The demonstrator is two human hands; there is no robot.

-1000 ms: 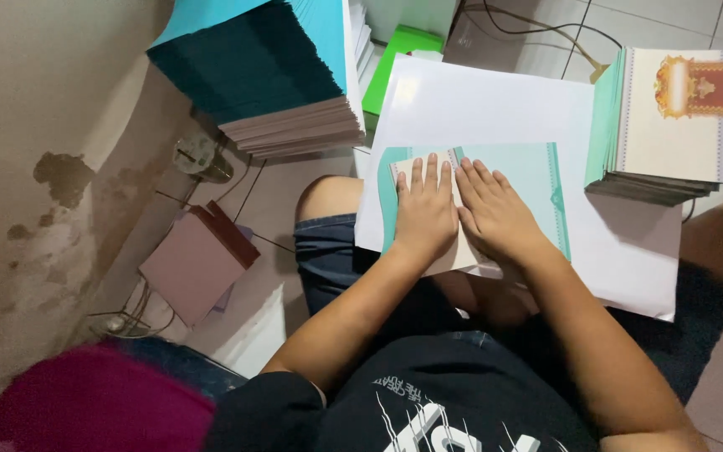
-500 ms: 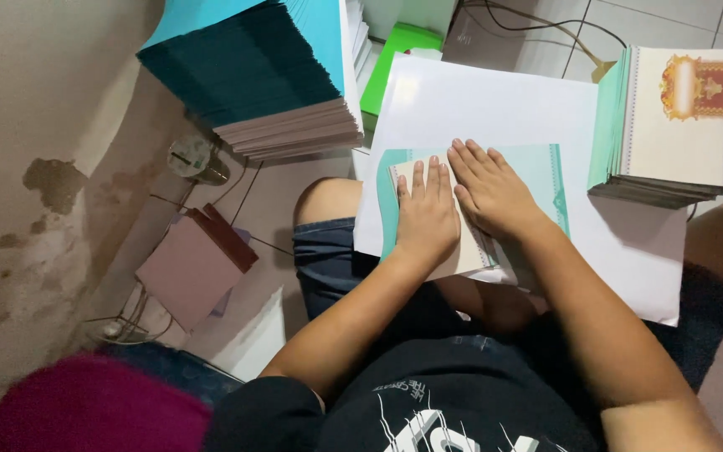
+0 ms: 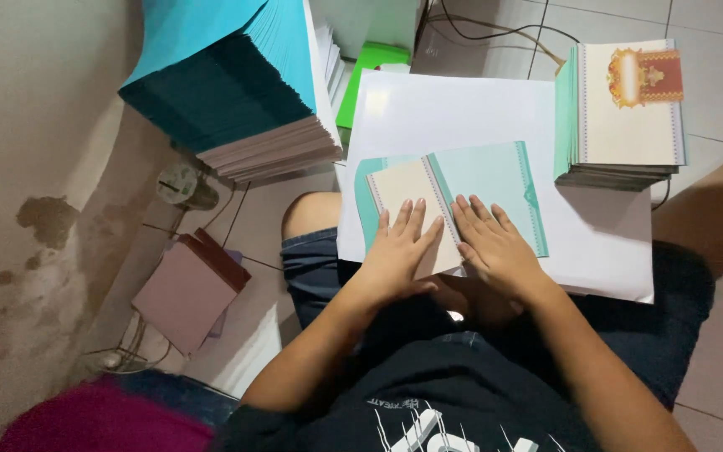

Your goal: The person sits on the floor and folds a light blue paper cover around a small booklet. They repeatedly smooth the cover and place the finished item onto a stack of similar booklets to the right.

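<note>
A cream and teal card [image 3: 462,188] lies partly folded on a large white sheet [image 3: 453,109] across my lap. My left hand [image 3: 399,247] presses flat on the cream flap, fingers together and pointing away from me. My right hand [image 3: 495,247] lies flat beside it on the teal part, along the fold line. Neither hand grips anything.
A tall stack of teal-edged cards [image 3: 236,84] rises at the upper left. A lower stack of cream cards with a red and gold emblem [image 3: 621,109] sits at the upper right. A green box [image 3: 370,71], a brown booklet [image 3: 186,289] and cables lie on the tiled floor.
Both hands have slid back toward me along the card, so more of its far end shows.
</note>
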